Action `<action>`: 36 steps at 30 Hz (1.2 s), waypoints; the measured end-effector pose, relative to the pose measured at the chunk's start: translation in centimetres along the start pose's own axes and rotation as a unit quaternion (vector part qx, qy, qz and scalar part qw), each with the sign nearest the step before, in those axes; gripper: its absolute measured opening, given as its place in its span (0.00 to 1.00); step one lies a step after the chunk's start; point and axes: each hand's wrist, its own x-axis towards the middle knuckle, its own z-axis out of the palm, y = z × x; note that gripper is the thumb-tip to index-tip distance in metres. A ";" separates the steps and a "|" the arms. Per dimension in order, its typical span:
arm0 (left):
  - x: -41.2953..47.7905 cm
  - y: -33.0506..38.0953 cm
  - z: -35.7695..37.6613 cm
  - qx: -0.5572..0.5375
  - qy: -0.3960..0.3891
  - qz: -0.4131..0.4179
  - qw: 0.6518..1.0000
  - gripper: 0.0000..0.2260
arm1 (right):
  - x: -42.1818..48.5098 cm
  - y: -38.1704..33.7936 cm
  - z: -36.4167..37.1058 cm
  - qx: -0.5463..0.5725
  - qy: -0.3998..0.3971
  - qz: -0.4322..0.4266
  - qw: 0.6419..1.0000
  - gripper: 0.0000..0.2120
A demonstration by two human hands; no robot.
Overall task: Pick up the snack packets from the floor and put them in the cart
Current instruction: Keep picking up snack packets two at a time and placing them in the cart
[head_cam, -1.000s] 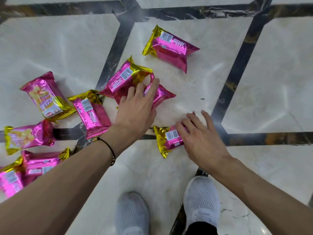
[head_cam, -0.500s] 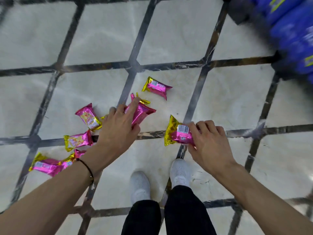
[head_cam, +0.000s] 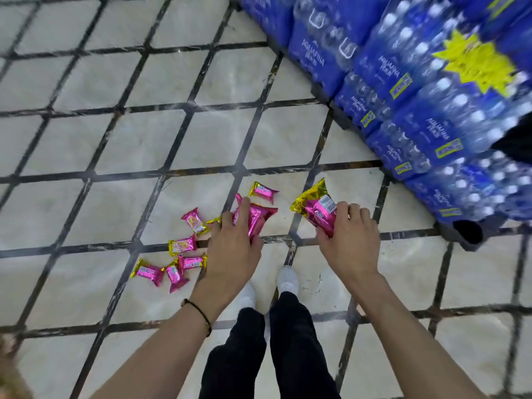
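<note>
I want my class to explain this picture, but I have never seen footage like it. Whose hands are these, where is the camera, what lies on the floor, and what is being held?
There is no machine here. A person wears one wide-angle camera on the head, looking down, so you see their own arms, legs and white shoes. The left hand grips a pink bundle of snack packets; I cannot tell how many. The right hand grips a single packet. More lie on the tiled floor: a far packet ahead and a loose cluster to the left. Blue water packs are stacked at the upper right. No cart is visible.
</note>
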 end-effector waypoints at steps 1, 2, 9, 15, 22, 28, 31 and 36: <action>-1.0 1.1 -1.5 -0.015 0.004 0.004 1.000 0.35 | -0.5 -0.1 -2.0 0.000 0.007 0.006 1.000 0.21; -1.9 2.0 -2.9 -0.028 0.007 0.009 1.000 0.35 | -1.0 -0.1 -3.9 0.001 0.013 0.013 1.000 0.21; -6.9 6.3 -10.5 -0.064 0.022 0.061 0.996 0.35 | -6.0 0.3 -13.9 -0.018 0.070 0.085 0.994 0.22; -9.6 9.9 -12.9 -0.036 0.001 0.198 0.980 0.35 | -13.3 0.9 -18.6 -0.020 0.123 0.213 0.969 0.24; -14.0 15.5 -12.0 -0.035 -0.062 0.354 0.932 0.36 | -24.4 1.7 -21.5 0.011 0.180 0.347 0.920 0.21; -22.5 21.2 -9.2 0.002 -0.111 0.482 0.869 0.34 | -36.0 3.6 -22.9 -0.028 0.206 0.480 0.852 0.20; -28.2 23.6 -7.0 0.017 -0.135 0.534 0.834 0.35 | -42.7 4.3 -23.8 -0.040 0.219 0.541 0.811 0.20; -39.6 26.4 -2.8 0.021 -0.170 0.612 0.772 0.36 | -55.0 5.5 -24.5 -0.047 0.230 0.632 0.739 0.20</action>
